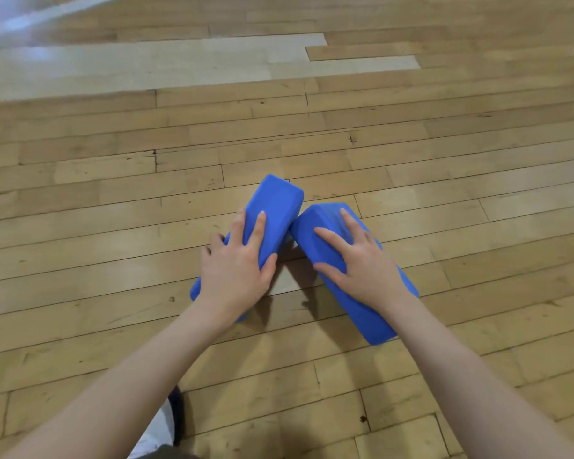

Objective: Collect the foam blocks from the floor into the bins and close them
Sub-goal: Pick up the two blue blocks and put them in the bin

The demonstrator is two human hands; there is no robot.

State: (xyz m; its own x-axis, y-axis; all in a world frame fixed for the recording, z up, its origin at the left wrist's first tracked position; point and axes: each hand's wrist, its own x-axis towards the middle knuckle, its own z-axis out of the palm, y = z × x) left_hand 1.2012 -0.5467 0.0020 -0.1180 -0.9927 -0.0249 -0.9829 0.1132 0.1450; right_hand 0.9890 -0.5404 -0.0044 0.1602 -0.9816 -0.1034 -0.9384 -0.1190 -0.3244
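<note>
Two blue foam blocks lie on the wooden floor, their far ends touching in a V shape. My left hand point(236, 263) grips the left block point(277, 202) from above, fingers over its top and thumb down its inner side. My right hand point(362, 260) grips the right block point(322, 220) the same way, fingers spread on top and thumb on the inner side. The near end of the right block point(375, 326) shows beside my right wrist. No bin is in view.
Wooden plank floor point(444, 144) stretches all around, with a paler patch of boards point(146, 64) at the back. The tip of my shoe point(169, 422) shows at the bottom edge, left of centre.
</note>
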